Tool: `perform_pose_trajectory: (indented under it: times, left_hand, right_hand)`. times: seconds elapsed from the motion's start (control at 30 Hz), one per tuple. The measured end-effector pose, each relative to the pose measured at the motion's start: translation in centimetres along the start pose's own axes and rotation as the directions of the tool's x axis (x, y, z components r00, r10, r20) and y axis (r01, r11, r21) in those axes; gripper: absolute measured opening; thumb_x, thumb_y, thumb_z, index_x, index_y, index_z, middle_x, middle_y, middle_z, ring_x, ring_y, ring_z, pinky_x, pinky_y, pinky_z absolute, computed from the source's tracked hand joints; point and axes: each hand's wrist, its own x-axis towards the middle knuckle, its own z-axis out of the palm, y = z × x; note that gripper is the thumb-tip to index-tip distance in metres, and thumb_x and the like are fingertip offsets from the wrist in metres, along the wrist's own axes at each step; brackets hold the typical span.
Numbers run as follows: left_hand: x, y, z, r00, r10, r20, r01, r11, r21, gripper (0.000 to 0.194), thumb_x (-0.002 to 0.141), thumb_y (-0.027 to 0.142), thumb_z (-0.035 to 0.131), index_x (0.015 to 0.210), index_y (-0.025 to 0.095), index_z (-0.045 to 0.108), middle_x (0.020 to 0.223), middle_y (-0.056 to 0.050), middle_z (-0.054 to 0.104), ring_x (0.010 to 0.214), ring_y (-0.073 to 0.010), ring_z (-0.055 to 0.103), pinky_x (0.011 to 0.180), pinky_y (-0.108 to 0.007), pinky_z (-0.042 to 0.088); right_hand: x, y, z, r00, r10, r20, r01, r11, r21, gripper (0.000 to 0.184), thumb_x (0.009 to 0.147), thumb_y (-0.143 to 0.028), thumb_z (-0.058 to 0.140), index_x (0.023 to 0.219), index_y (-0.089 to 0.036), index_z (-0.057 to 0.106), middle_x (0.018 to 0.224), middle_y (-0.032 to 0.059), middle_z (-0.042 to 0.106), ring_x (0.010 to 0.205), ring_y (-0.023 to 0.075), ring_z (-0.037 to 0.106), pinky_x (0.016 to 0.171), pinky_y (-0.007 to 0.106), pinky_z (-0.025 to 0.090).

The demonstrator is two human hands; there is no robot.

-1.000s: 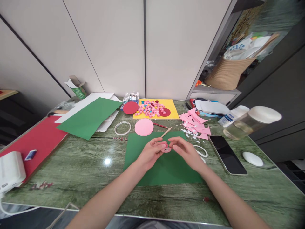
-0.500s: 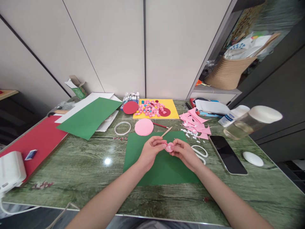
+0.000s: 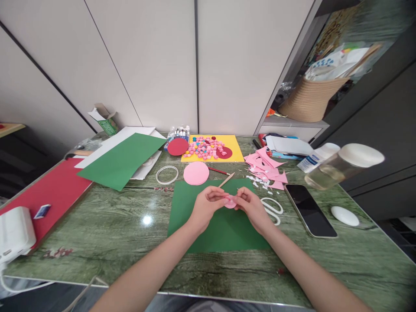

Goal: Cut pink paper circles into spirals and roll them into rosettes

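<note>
Between both hands, above a green sheet of paper [image 3: 216,232], is a small curled piece of pink paper [image 3: 230,203]. My left hand [image 3: 208,207] pinches its left side between thumb and fingers. The fingertips of my right hand [image 3: 251,209] are closed on its right side. Part of the paper is hidden behind the fingers. Just beyond my left hand lies a pale wooden stick [image 3: 226,180]. White-handled scissors [image 3: 273,210] rest by my right hand, their blades covered from sight. Farther back lies a pink paper circle [image 3: 196,173].
Pink paper scraps [image 3: 264,167] and white bits lie at the back right, near a phone [image 3: 310,210] and a bottle [image 3: 344,167]. A yellow sheet [image 3: 235,145] bears many small pink pieces. A tape roll [image 3: 167,175] sits left of the circle; a red sheet [image 3: 58,195] is farther left.
The fingertips have shifted slightly on the pink paper, with both thumbs now closer together over it. Everything else on the table stays where it was.
</note>
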Motion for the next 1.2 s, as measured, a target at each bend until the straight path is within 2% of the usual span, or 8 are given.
perform_pose_trajectory:
  times: [0.17,0.3,0.4,0.5,0.67,0.87,1.0,1.2]
  left_hand:
    - [0.1,0.0,-0.3,0.981,-0.194,0.004,0.190,0.957,-0.219,0.035,0.060,0.014,0.079,0.087,0.014,0.057,0.083,-0.004,0.070,0.077,-0.0125,0.066,0.078,-0.028,0.050]
    - [0.2,0.1,-0.6,0.970,-0.241,0.032,0.240,0.930,-0.280,0.034,0.061,0.011,0.078,0.087,0.014,0.057,0.083,-0.004,0.070,0.077,-0.0118,0.066,0.078,-0.027,0.050]
    - [0.1,0.2,-0.5,0.969,-0.235,0.072,0.245,0.931,-0.269,0.035,0.062,0.012,0.078,0.089,0.015,0.056,0.083,-0.005,0.070,0.078,-0.0138,0.067,0.077,-0.027,0.049]
    - [-0.1,0.2,-0.5,0.972,-0.216,0.090,0.231,0.945,-0.231,0.037,0.062,0.014,0.078,0.091,0.015,0.056,0.081,-0.005,0.070,0.077,-0.0154,0.067,0.076,-0.029,0.050]
    - [0.0,0.6,-0.9,0.955,-0.233,0.184,0.252,0.964,-0.089,0.041,0.062,0.016,0.078,0.097,0.016,0.057,0.078,-0.003,0.069,0.070,-0.0139,0.066,0.075,-0.031,0.051]
    - [0.4,1.2,-1.5,0.908,-0.288,0.303,0.271,0.958,0.097,0.049,0.059,0.016,0.079,0.103,0.017,0.056,0.077,-0.003,0.068,0.066,-0.0136,0.064,0.066,-0.029,0.050]
    - [0.2,1.0,-1.3,0.925,-0.277,0.259,0.262,0.961,0.090,0.050,0.060,0.019,0.079,0.104,0.016,0.056,0.078,-0.004,0.069,0.068,-0.0142,0.065,0.068,-0.030,0.050]
    - [-0.3,0.3,-0.5,0.946,-0.278,0.165,0.293,0.953,-0.076,0.042,0.060,0.016,0.080,0.095,0.014,0.057,0.077,-0.003,0.069,0.070,-0.0130,0.066,0.074,-0.029,0.049]
  right_hand:
    - [-0.1,-0.3,-0.1,0.983,-0.174,-0.057,0.157,0.961,-0.226,0.021,0.074,-0.036,0.069,0.075,-0.020,0.055,0.061,-0.0052,0.048,0.056,0.0120,0.045,0.055,0.025,0.035]
    - [-0.9,-1.1,0.0,0.893,-0.446,0.056,0.397,0.725,-0.562,0.009,0.082,-0.029,0.061,0.084,-0.021,0.064,0.077,0.0010,0.053,0.073,0.0168,0.053,0.070,0.031,0.042]
    - [-1.4,-1.1,0.2,0.832,-0.531,0.159,0.493,0.578,-0.650,0.011,0.084,-0.025,0.060,0.092,-0.023,0.068,0.085,0.0039,0.055,0.084,0.0199,0.054,0.076,0.034,0.044]
    - [-1.5,-0.8,0.2,0.795,-0.571,0.206,0.537,0.504,-0.677,0.017,0.083,-0.025,0.062,0.099,-0.026,0.069,0.087,0.0049,0.057,0.089,0.0222,0.054,0.078,0.038,0.045]
    - [-1.2,-1.2,-0.3,0.808,-0.527,0.262,0.561,0.554,-0.615,0.017,0.082,-0.024,0.064,0.097,-0.030,0.071,0.093,0.0045,0.057,0.092,0.0219,0.054,0.081,0.039,0.046]
    - [-1.2,-2.3,-1.0,0.848,-0.347,0.401,0.524,0.659,-0.539,0.018,0.076,-0.024,0.071,0.091,-0.034,0.072,0.104,0.0022,0.058,0.103,0.0216,0.052,0.092,0.040,0.044]
    - [-1.1,-2.2,-1.0,0.840,-0.386,0.380,0.541,0.631,-0.555,0.013,0.078,-0.023,0.069,0.087,-0.031,0.072,0.100,0.0025,0.059,0.101,0.0213,0.053,0.090,0.040,0.044]
    - [-1.1,-1.9,-0.8,0.822,-0.471,0.321,0.560,0.565,-0.606,0.010,0.079,-0.021,0.068,0.087,-0.026,0.070,0.096,0.0041,0.059,0.097,0.0219,0.053,0.084,0.039,0.045]
